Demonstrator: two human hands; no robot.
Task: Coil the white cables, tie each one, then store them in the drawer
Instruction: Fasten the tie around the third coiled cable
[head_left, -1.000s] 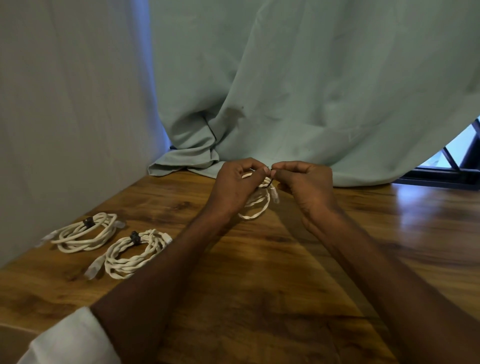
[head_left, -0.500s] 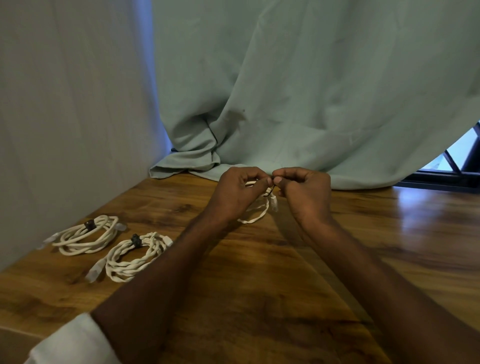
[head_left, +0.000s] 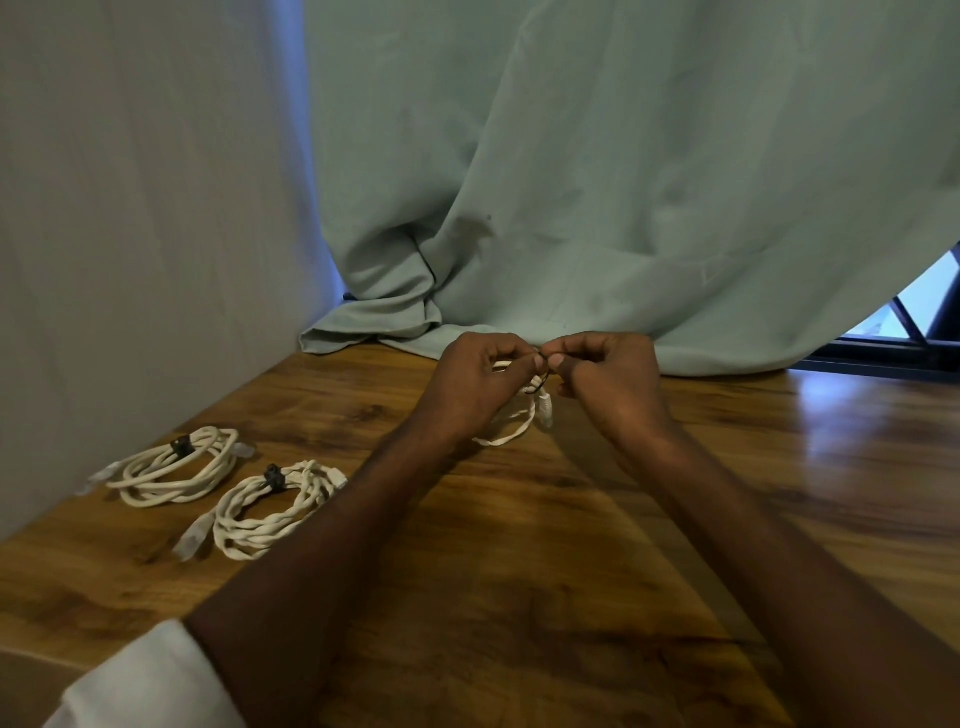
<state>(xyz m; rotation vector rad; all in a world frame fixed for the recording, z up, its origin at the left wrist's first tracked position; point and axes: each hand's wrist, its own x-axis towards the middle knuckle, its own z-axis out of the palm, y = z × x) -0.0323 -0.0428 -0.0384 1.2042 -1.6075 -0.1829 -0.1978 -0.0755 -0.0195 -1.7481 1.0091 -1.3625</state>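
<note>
Tying step, third cable. Left hand (head_left: 480, 379) grips the coiled cable (head_left: 511, 423) just above the table (head_left: 571, 545) near its far edge; right hand (head_left: 605, 371) pinches the dark tie (head_left: 542, 362). Two tied coils (head_left: 174, 465) (head_left: 272, 509) lie by the left edge. Next: cinch the tie; no drawer in sight.

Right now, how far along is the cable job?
Done: two coiled white cables lie on the table, each with a dark tie. In hand: the left hand and right hand pinch a dark tie on a third coil. Left: finishing that tie and storing all three; no drawer in view.
</note>
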